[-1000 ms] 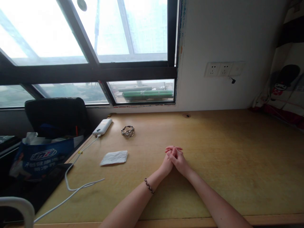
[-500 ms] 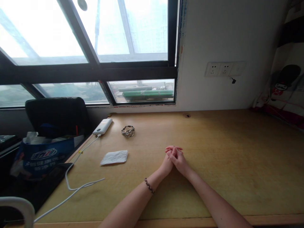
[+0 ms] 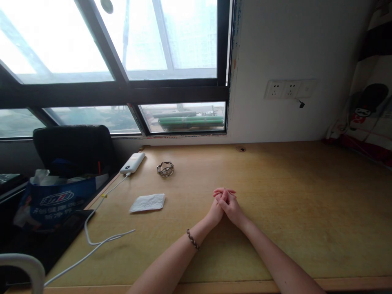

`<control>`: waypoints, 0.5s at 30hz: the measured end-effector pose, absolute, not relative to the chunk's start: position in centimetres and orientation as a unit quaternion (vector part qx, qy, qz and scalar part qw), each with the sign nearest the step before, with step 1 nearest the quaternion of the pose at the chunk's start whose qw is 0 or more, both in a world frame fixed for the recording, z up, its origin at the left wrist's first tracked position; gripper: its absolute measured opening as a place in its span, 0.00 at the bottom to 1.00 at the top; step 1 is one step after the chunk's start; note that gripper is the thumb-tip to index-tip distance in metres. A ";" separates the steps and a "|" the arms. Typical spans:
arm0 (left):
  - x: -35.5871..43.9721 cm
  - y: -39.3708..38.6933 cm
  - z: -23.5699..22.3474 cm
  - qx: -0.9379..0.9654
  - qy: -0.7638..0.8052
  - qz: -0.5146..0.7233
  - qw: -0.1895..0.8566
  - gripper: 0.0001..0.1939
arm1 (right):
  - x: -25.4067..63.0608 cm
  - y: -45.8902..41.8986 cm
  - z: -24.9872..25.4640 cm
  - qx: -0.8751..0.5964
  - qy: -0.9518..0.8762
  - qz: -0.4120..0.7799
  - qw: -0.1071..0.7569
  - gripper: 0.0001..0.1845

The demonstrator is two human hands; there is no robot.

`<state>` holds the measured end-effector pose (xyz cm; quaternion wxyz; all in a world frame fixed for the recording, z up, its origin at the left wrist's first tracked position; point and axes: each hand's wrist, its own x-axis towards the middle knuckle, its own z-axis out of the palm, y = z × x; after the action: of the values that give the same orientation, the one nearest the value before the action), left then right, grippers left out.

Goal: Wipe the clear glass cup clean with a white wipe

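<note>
My left hand (image 3: 216,212) and my right hand (image 3: 232,210) are clasped together on the wooden desk (image 3: 196,261), fingers interlaced and closed. No object shows between them; the palms are hidden. A dark braided bracelet (image 3: 192,240) circles my left wrist. To the left of my hands lies a folded white tissue (image 3: 147,203), the nearest loose thing. Farther back on the desk sits a silvery openwork metal ring, like a bangle (image 3: 165,169). Neither hand touches these.
At the desk's left edge lies a white power bank (image 3: 132,163), a white cable (image 3: 88,228) running from it toward the front. A black chair (image 3: 73,145) with a blue bag (image 3: 58,204) stands left. Wall sockets (image 3: 289,89) and a window (image 3: 171,92) are behind.
</note>
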<state>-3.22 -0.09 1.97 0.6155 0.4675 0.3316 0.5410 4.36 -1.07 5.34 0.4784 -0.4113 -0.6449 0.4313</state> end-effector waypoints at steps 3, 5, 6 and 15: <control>-3.2 -0.1 1.9 0.462 0.337 0.545 0.613 0.22 | 4.3 -1.0 5.2 -0.414 -0.644 0.427 0.482 0.12; -3.2 -0.1 2.0 0.460 0.337 0.545 0.615 0.22 | 4.3 -0.9 5.1 -0.414 -0.644 0.425 0.483 0.12; -3.2 -0.1 2.0 0.460 0.337 0.544 0.615 0.22 | 4.3 -0.9 5.1 -0.414 -0.644 0.424 0.483 0.12; -3.3 -0.1 2.0 0.472 0.330 0.540 0.614 0.21 | 4.4 -1.1 5.4 -0.409 -0.647 0.427 0.481 0.11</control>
<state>-3.31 -0.05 2.03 0.6138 0.4718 0.3301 0.5401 4.38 -1.08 5.41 0.4813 -0.4093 -0.6473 0.4265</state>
